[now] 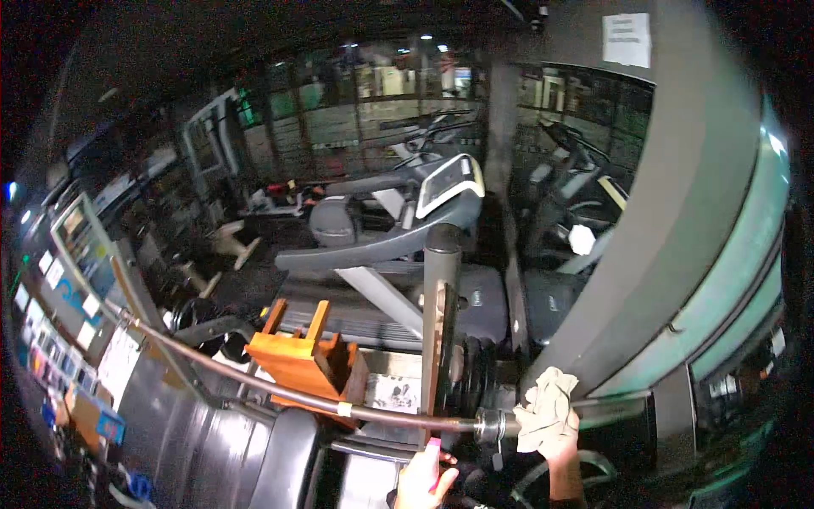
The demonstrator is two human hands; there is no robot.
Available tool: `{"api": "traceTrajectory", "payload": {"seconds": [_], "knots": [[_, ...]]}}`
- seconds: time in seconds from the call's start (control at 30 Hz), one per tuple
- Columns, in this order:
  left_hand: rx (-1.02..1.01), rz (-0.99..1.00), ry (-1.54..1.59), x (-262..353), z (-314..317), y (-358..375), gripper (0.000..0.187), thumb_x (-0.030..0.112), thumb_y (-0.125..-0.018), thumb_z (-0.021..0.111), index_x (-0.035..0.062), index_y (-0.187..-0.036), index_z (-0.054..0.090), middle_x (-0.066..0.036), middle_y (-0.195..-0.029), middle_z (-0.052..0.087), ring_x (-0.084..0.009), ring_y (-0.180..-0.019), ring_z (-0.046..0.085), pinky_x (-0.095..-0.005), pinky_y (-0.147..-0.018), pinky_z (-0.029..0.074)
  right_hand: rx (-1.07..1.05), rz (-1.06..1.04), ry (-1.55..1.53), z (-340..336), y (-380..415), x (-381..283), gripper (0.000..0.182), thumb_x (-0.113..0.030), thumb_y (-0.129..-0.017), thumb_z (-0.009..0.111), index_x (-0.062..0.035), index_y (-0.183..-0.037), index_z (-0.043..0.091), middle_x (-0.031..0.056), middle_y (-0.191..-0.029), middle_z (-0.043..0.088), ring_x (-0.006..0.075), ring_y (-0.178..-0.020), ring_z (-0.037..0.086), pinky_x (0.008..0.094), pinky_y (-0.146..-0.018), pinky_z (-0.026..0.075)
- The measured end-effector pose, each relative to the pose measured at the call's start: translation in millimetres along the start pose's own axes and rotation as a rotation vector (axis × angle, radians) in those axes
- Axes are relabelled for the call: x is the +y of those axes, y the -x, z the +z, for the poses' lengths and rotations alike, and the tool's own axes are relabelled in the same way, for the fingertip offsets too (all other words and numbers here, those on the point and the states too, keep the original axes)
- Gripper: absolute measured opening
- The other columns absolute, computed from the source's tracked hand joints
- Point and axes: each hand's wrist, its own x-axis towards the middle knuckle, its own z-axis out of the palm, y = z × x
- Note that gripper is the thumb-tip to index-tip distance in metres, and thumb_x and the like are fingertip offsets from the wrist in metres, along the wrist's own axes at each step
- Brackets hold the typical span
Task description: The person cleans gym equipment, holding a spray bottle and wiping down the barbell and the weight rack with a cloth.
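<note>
A long metal barbell (246, 373) runs across the view in front of me, with a collar (490, 426) near its right end. My right hand (563, 448) is closed on a crumpled beige cloth (547, 410), which lies against the bar's end just beyond the collar. Below the bar, my left hand (421, 482) is closed around a small item with a pink part (434, 448) showing above the fingers. The rest of that item is hidden by the hand.
A black padded bench (292, 458) lies under the bar. Behind it are an upright post (442, 254), an orange wooden box (297, 356) and a treadmill (381, 242). A thick grey pillar (678, 204) rises at the right. Papers and small items fill a shelf (64, 360) at the left.
</note>
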Motion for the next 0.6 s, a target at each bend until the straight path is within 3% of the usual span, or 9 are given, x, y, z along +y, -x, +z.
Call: {"api": "traceTrajectory", "payload": {"seconds": [0.13,0.23,0.27,0.3,0.37,0.47,0.53,0.6], "knots": [[0.228,-0.041,-0.174,3.9,39.6,-15.0,0.058,0.008,-0.083,0.063,-0.0032,-0.133,0.036,-0.011,-0.107,0.051,-0.0198,-0.096,0.052,-0.0321,-0.089,0.041,0.019,0.103,0.149,5.0,-37.0,-22.9,0.042,-0.033,-0.090,0.047,-0.0075,-0.124,0.045,0.0106,-0.115,0.053,0.0262,-0.105,0.053,0.0494,-0.094,0.040],[0.312,-0.101,-0.235,-0.7,62.1,-15.5,0.061,0.008,-0.083,0.063,-0.0018,-0.135,0.034,-0.012,-0.113,0.050,-0.0194,-0.102,0.051,-0.0313,-0.092,0.039,-0.132,0.388,-0.034,-22.9,-50.4,-23.0,0.044,-0.031,-0.093,0.043,-0.0035,-0.127,0.044,0.0155,-0.123,0.051,0.0276,-0.114,0.050,0.0471,-0.100,0.037],[0.313,-0.157,-0.176,-0.2,66.2,-18.6,0.063,0.008,-0.083,0.064,-0.0006,-0.137,0.032,-0.013,-0.118,0.048,-0.0190,-0.106,0.049,-0.0307,-0.094,0.037,0.179,0.388,0.170,-6.9,-47.7,-22.8,0.040,-0.031,-0.093,0.041,-0.0049,-0.123,0.047,0.0114,-0.107,0.059,0.0267,-0.094,0.059,0.0433,-0.086,0.046],[0.326,-0.068,-0.348,-1.7,61.2,-32.3,0.042,0.013,-0.076,0.067,0.0009,-0.114,0.052,-0.008,-0.077,0.061,-0.0177,-0.073,0.062,-0.0289,-0.067,0.049,0.173,0.438,0.160,-16.5,-50.7,-23.5,0.041,-0.031,-0.093,0.041,-0.0048,-0.124,0.046,0.0123,-0.111,0.058,0.0276,-0.098,0.058,0.0443,-0.088,0.045],[0.361,-0.119,-0.336,-5.1,69.8,-27.9,0.038,0.012,-0.075,0.068,0.0017,-0.109,0.054,-0.007,-0.074,0.061,-0.0182,-0.071,0.062,-0.0292,-0.067,0.048,0.098,0.564,0.066,-30.6,-50.8,-29.6,0.039,-0.024,-0.093,0.045,-0.0012,-0.125,0.047,0.0158,-0.124,0.053,0.0277,-0.113,0.052,0.0422,-0.099,0.040],[0.426,-0.237,-0.281,-0.2,80.6,-22.4,0.029,0.011,-0.075,0.068,0.0029,-0.101,0.057,-0.007,-0.074,0.061,-0.0193,-0.068,0.060,-0.0304,-0.066,0.048,0.101,0.625,0.111,-29.4,-54.1,-31.6,0.039,-0.024,-0.093,0.046,-0.0015,-0.125,0.047,0.0152,-0.123,0.054,0.0281,-0.112,0.054,0.0421,-0.098,0.041],[0.511,-0.150,-0.393,5.4,82.2,-23.3,0.030,0.013,-0.075,0.069,0.0033,-0.101,0.057,-0.005,-0.076,0.061,-0.0186,-0.065,0.058,-0.0302,-0.064,0.048,0.041,0.646,0.114,-35.6,-57.7,-29.8,0.043,-0.029,-0.093,0.043,-0.0019,-0.127,0.045,0.0151,-0.123,0.054,0.0287,-0.111,0.054,0.0424,-0.098,0.042],[0.519,-0.113,-0.412,8.6,78.4,-19.7,0.034,0.013,-0.074,0.071,0.0035,-0.103,0.056,-0.005,-0.078,0.061,-0.0158,-0.063,0.056,-0.0281,-0.062,0.048,0.120,0.632,0.131,-9.3,-57.3,-31.0,0.038,-0.028,-0.093,0.043,-0.0049,-0.123,0.047,0.0122,-0.113,0.058,0.0303,-0.101,0.057,0.0461,-0.090,0.046]]}}
